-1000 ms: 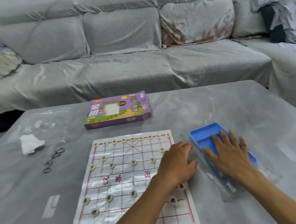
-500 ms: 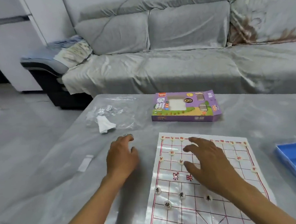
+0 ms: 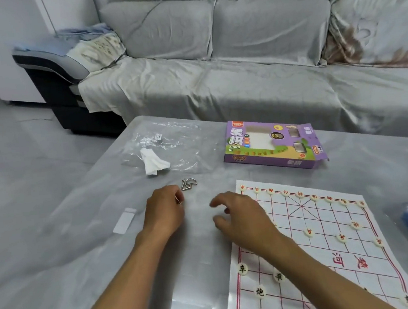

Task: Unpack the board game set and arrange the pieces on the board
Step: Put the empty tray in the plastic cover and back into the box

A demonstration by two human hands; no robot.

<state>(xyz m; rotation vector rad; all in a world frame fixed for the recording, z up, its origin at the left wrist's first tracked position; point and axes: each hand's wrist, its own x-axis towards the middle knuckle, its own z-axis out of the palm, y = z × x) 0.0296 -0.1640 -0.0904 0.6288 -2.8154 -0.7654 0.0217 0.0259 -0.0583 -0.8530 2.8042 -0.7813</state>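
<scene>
left hand (image 3: 165, 211) pinching metal rings (image 3: 187, 184) beside board (image 3: 315, 255); right hand (image 3: 241, 216) loosely spread, empty. lift rings clear without sweeping pieces (image 3: 307, 231)

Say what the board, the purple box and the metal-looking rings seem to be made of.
Board: thin white printed sheet, probably paper or plastic; lies flat.
Purple box: printed cardboard, end flap open.
Rings: bare metal wire, likely steel; silvery glint.

The left hand (image 3: 165, 211) rests on the bench (image 3: 81, 240) with its fingers on a metal ring puzzle (image 3: 188, 183). The right hand (image 3: 241, 219) hovers, fingers loosely curled, at the paper board's (image 3: 305, 231) left edge, where round pieces (image 3: 341, 237) sit. A purple box (image 3: 272, 145) lies beyond.
</scene>
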